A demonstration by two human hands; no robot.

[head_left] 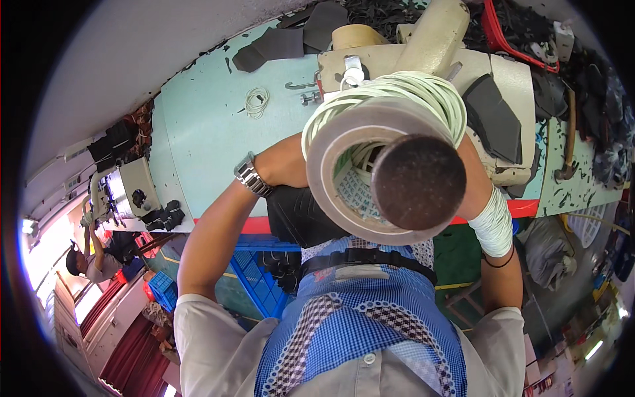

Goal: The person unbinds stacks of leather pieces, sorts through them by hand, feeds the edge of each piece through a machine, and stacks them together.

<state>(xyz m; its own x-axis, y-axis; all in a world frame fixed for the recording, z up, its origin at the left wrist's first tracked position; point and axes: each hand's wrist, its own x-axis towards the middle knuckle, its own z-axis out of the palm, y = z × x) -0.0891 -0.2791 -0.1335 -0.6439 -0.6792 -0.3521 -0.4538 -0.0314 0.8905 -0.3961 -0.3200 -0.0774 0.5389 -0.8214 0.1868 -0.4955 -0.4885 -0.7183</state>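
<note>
A big tube-shaped spool (324, 165) wound with pale green cord (423, 89) fills the middle of the picture, close to the camera. A dark round metal disc (420, 183) covers part of its hollow end. My left hand (289, 161), below a silver watch (252, 175), disappears behind the spool; its fingers are hidden. Just under it, a black sheet piece (294, 215) hangs over the table's front edge. My right hand (471, 165) is also mostly hidden behind the spool, and white cord (493, 223) is wrapped round that forearm. What either hand holds cannot be seen.
A cream sewing machine (433, 40) stands on the pale green table (205, 126). Dark cut pieces (278, 47) lie at the back, another piece (493, 116) at the right. A small cord coil (257, 102) and a hammer (570, 139) rest there. Another person (89, 261) works far left.
</note>
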